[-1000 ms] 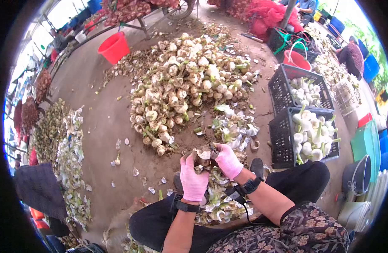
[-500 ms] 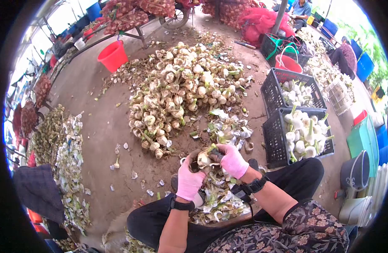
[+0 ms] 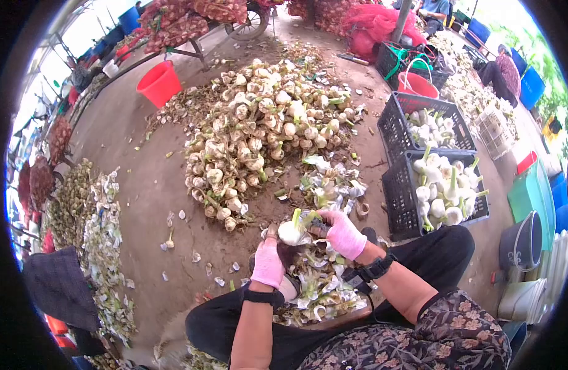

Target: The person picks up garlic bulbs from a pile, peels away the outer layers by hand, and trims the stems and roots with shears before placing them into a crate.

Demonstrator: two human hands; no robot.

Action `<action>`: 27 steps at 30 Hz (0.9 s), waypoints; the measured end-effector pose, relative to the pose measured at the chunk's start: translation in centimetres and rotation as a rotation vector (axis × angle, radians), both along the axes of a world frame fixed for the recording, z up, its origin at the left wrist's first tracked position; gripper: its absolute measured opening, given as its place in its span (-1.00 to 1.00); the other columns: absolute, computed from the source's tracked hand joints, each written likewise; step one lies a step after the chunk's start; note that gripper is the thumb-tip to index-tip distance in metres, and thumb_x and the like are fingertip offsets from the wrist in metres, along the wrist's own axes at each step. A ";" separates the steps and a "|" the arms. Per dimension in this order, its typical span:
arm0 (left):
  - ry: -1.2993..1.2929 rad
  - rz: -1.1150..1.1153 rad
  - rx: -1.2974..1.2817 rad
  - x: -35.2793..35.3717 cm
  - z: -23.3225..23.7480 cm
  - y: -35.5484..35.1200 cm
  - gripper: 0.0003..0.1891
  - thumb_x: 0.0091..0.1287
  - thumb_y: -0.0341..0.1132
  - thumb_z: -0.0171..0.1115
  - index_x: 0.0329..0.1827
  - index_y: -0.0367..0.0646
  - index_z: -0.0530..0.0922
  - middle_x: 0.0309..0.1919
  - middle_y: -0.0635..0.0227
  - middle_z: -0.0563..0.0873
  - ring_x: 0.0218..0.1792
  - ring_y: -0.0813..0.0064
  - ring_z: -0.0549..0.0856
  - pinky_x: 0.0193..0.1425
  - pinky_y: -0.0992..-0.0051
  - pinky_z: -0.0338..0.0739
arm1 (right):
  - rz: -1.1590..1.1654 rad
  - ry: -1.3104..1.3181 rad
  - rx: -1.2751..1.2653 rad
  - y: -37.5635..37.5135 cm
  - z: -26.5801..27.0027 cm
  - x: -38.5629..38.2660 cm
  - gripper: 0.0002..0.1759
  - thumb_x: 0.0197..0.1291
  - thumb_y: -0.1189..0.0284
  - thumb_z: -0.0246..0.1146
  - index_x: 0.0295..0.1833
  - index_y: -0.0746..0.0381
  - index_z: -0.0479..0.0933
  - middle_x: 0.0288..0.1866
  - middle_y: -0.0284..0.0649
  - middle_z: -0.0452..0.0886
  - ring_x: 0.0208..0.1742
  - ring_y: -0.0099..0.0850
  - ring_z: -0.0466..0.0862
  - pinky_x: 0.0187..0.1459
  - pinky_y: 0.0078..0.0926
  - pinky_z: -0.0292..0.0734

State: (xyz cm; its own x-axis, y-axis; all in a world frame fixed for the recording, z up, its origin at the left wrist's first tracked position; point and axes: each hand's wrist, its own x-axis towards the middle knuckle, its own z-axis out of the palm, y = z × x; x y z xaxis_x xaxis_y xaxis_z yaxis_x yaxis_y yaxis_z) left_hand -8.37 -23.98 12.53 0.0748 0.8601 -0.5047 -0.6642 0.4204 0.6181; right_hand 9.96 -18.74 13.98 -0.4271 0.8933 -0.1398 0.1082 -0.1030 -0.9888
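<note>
A white garlic bulb (image 3: 290, 234) with a short green stem is held by my left hand (image 3: 269, 262), whose fingers curl round its left side and underside. On the bulb's right, my right hand (image 3: 344, 237) is closed on a greenish-yellow strip of garlic skin (image 3: 311, 218). Both hands wear pink gloves with dark, soiled fingers. Peeled-off garlic skins (image 3: 324, 290) lie in a heap below, between my legs. Beyond my hands rises a large pile of unpeeled garlic (image 3: 259, 129).
To the right stand two black crates, a near one (image 3: 402, 203) and a far one (image 3: 395, 132), both holding white garlic bulbs. A red bucket (image 3: 159, 84) is behind the pile at left. A grey bucket (image 3: 519, 243) stands far right. Other people (image 3: 501, 77) sit at the back right.
The bulb now shows a smooth white side and upright green stem where brownish skin showed before. My right hand has drawn a strip of skin away to the right.
</note>
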 end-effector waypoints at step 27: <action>0.393 0.181 0.301 0.7 1.6 0.2 -0.72 0.39 -0.50 0.11 0.14 -0.31 0.50 0.04 0.23 0.61 0.02 0.45 0.62 0.10 0.47 0.57 | 0.099 0.031 -0.120 -0.2 0.8 -0.5 -0.58 0.13 0.53 0.36 0.12 0.36 0.52 -0.03 -0.24 0.66 -0.05 -0.57 0.59 0.03 -0.55 0.51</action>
